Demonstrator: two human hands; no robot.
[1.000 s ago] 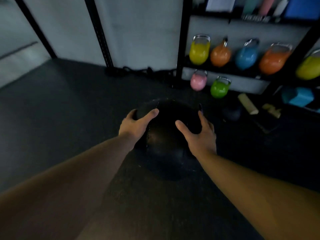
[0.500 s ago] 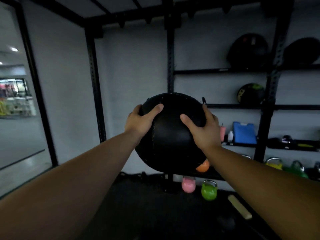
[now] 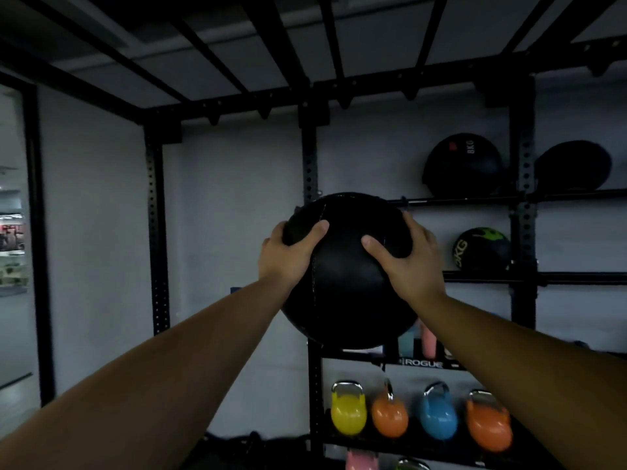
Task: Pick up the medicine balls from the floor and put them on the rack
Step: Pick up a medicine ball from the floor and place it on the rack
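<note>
From the head camera, a black medicine ball (image 3: 346,283) sits in the middle of the frame, held up in the air in front of the rack (image 3: 524,232). The left hand (image 3: 285,259) grips its left side and the right hand (image 3: 410,262) its right. The hands are apart, thumbs pressed on the near face and fingers curled round the back.

The ball covers part of the rack's centre upright and the left ends of the two shelf bars behind it. The top of the ball is about level with the upper bar.

On that upper bar, upper right of the frame, rests a black ball marked "8KG" (image 3: 461,164). A second dark ball (image 3: 573,167) is beyond the next upright, its markings too dim to read. One bar lower sits a black ball with green print (image 3: 481,249), with "KG" legible and the digit before it unclear.

Below the held ball a shelf edge carries a "ROGUE" label (image 3: 424,363), with a pink bottle (image 3: 429,340) and a teal bottle (image 3: 407,340) standing on that shelf, partly hidden by the ball.

Lower right, four kettlebells stand in a row: a yellow kettlebell (image 3: 348,413), an orange kettlebell (image 3: 389,418), a blue kettlebell (image 3: 438,418) and a second orange kettlebell (image 3: 488,425). The tops of a pink kettlebell (image 3: 361,461) and a green kettlebell (image 3: 412,464) show at the bottom edge.

Black beams (image 3: 278,45) cross overhead, and a grey wall (image 3: 230,215) lies behind.
</note>
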